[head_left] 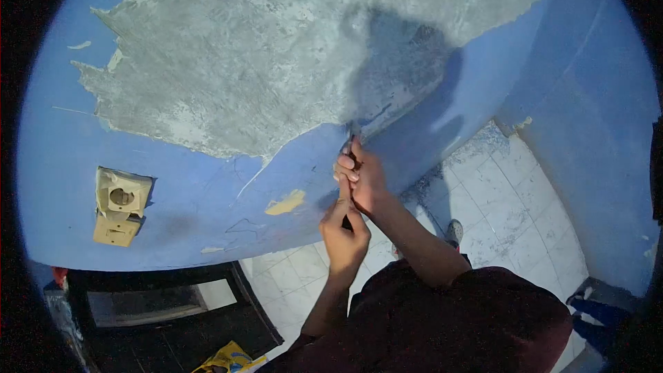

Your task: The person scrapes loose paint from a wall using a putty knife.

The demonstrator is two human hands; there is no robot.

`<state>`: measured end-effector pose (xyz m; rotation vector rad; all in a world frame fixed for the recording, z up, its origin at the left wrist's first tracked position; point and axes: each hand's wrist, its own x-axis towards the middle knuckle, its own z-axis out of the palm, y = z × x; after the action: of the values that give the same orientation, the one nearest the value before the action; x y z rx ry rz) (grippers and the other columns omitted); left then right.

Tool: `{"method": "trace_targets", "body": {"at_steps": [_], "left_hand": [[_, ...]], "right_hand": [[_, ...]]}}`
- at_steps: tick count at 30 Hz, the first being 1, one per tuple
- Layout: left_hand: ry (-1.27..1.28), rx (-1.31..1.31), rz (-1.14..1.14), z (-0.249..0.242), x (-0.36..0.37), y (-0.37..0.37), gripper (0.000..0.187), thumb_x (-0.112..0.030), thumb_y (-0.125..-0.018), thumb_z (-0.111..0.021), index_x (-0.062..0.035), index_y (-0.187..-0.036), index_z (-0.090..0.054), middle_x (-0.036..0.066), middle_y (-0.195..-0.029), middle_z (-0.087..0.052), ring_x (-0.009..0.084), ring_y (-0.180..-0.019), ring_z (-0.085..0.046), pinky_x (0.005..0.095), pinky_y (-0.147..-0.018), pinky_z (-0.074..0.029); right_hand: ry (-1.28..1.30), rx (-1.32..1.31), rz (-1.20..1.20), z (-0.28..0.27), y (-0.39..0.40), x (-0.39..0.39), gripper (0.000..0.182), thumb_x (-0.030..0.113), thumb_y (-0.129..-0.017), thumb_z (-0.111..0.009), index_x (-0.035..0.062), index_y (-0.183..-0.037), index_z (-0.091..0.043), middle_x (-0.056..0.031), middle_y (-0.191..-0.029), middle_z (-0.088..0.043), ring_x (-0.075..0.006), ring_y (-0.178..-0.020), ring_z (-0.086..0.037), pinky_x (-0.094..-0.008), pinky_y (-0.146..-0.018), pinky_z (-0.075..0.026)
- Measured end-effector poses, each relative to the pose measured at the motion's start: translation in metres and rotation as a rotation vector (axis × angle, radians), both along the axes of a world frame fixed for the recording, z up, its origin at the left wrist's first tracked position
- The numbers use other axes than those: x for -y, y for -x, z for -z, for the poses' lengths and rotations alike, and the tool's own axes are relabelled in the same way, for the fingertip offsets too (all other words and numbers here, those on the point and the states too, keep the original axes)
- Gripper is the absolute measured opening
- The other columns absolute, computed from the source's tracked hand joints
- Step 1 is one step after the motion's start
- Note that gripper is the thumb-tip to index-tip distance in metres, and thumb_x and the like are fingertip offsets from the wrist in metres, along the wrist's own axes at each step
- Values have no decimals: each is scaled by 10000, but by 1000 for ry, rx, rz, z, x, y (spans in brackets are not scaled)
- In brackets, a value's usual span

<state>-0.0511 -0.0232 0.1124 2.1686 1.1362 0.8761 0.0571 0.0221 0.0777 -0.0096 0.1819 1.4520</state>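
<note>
A scraper [354, 128] points up at the wall, its blade at the lower edge of a large bare grey plaster patch [228, 62] where blue paint [200, 155] begins. Wrapped round the tool near its blade is my right hand [366, 178]. Below it, my left hand [345, 238] closes round the lower part of the dark handle, index finger stretched up along it. Most of the handle is hidden by my fingers. The shadow of my head and arms falls across the patch and the paint to the right.
A cream wall socket [123, 197] with a loose cover hangs at left. Beneath it stands a dark piece of furniture [173, 335], with a yellow packet [231, 358] beside it. Paint flakes litter the white tiled floor [525, 200]. Another blue wall [594, 131] closes the right side.
</note>
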Motion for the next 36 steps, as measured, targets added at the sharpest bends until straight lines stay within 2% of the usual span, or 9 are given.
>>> {"method": "trace_targets", "body": {"at_steps": [6, 8, 12, 13, 14, 18, 20, 32, 36], "left_hand": [[55, -120, 111, -37, 0, -3, 488, 51, -819, -468, -1, -1302, -519, 220, -753, -571, 354, -644, -564, 370, -597, -442], [8, 27, 39, -12, 0, -3, 422, -6, -874, -454, 35, -1291, -511, 130, -686, -494, 137, -612, -452, 273, -577, -394], [107, -71, 138, -59, -15, 4, 364, 1, -854, -484, 8, -1200, -597, 147, -644, -515, 141, -564, -434, 287, -559, -406], [114, -122, 157, -68, -20, 3, 423, 55, -831, -478, -25, -1232, -587, 199, -718, -591, 253, -574, -574, 315, -546, -425], [110, -122, 152, -63, -16, 7, 423, 55, -831, -478, -25, -1232, -587, 199, -718, -591, 253, -574, -574, 315, -546, -425], [9, 19, 100, -4, -9, 13, 397, 29, -861, -484, -23, -1243, -580, 202, -701, -574, 202, -557, -543, 304, -569, -434], [103, 121, 73, 4, -2, 9, 377, -111, -953, -491, -71, -1327, -521, 50, -657, -539, 70, -575, -405, 243, -524, -370], [88, -18, 31, -45, 7, -6, 378, -54, -920, -478, -46, -1290, -549, 61, -596, -442, 66, -552, -382, 243, -509, -358], [3, -2, -18, -21, 2, -6, 378, -38, -906, -476, -31, -1275, -557, 87, -595, -446, 79, -558, -400, 260, -521, -377]], "right_hand": [[-47, -35, -33, 0, -2, -1, 374, 393, -1017, -358, 97, -814, -462, 25, -593, -410, -87, -433, -307, -240, -431, -297], [26, -3, 6, 2, -3, -6, 372, 402, -1018, -351, 91, -834, -436, 25, -599, -401, -96, -431, -294, -253, -441, -306], [-45, 23, 12, -5, -3, -5, 366, 404, -1013, -369, 94, -831, -438, 16, -604, -406, -101, -464, -318, -261, -488, -331], [-50, -33, 83, -9, 0, -6, 361, 407, -1008, -384, 95, -834, -441, 11, -607, -412, -103, -478, -328, -264, -502, -342], [-55, -33, 79, -7, 1, -7, 361, 407, -1008, -384, 95, -834, -441, 11, -607, -412, -103, -478, -328, -264, -502, -342], [-58, 100, 98, 4, 0, -4, 348, 391, -998, -422, 93, -825, -468, 9, -613, -439, -98, -485, -354, -248, -489, -346], [-48, 142, 102, 6, -2, 0, 350, 380, -994, -434, 91, -804, -485, 13, -605, -447, -92, -466, -358, -226, -446, -325], [-97, 72, 79, 13, -2, -11, 384, 421, -995, -402, 93, -810, -475, 23, -599, -441, -91, -470, -357, -240, -494, -382], [-28, 151, 66, 7, -2, -10, 394, 439, -980, -427, 104, -777, -476, 26, -583, -432, -95, -444, -348, -248, -474, -377]]}}
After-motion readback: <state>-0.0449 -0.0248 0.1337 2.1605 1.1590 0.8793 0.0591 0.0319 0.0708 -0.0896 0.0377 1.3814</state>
